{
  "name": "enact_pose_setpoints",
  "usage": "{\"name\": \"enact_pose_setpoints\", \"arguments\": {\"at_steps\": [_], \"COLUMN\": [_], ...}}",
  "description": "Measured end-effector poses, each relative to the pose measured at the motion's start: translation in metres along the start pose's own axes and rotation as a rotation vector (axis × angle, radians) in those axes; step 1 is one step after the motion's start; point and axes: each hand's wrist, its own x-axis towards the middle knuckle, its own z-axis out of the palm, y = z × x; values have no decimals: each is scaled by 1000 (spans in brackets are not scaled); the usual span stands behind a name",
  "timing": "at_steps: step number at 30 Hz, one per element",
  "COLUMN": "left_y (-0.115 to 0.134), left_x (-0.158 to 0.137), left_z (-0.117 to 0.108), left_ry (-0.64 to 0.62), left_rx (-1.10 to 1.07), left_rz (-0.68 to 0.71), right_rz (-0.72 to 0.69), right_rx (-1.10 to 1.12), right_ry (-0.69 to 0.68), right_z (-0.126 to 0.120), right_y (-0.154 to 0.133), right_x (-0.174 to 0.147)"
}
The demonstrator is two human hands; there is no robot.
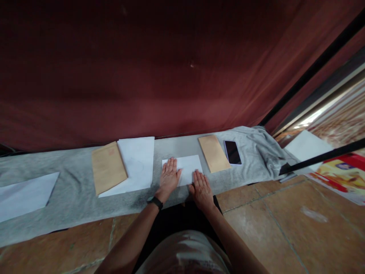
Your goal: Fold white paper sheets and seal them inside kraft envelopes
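Note:
A white sheet of paper (186, 164), smaller than the sheets beside it and perhaps folded, lies on the grey cloth in front of me. My left hand (169, 176) rests flat on its left part, fingers stretched out. On its right edge lies my right hand (202, 189), also flat with the fingers extended. Just right of the paper is a brown envelope (214, 153). To the left, a stack of brown envelopes (109, 167) partly covers larger white sheets (139, 163).
The grey cloth (76, 198) covers a long narrow surface. A phone (233, 152) lies by the right envelope, and more white paper (25, 195) at far left. Behind hangs a dark red cloth (171, 76). Black bars (327, 155) and a red-yellow box (345, 173) stand right, above a tiled floor (273, 224).

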Motion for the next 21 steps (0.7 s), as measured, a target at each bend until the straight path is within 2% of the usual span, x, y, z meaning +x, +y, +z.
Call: {"name": "enact_pose_setpoints", "arguments": {"at_steps": [8, 14, 21], "left_y": [-14, -13, -13], "left_x": [-39, -63, -64], "left_z": [-13, -17, -16], "left_ry": [86, 116, 120], "left_rx": [-16, -23, -38], "left_rz": [-64, -84, -99], "right_rz": [46, 207, 416], "right_rx": [50, 95, 63], "right_ry": [12, 15, -9], "right_z": [2, -3, -7], "right_y": [3, 18, 19], "right_x": [3, 29, 54]}}
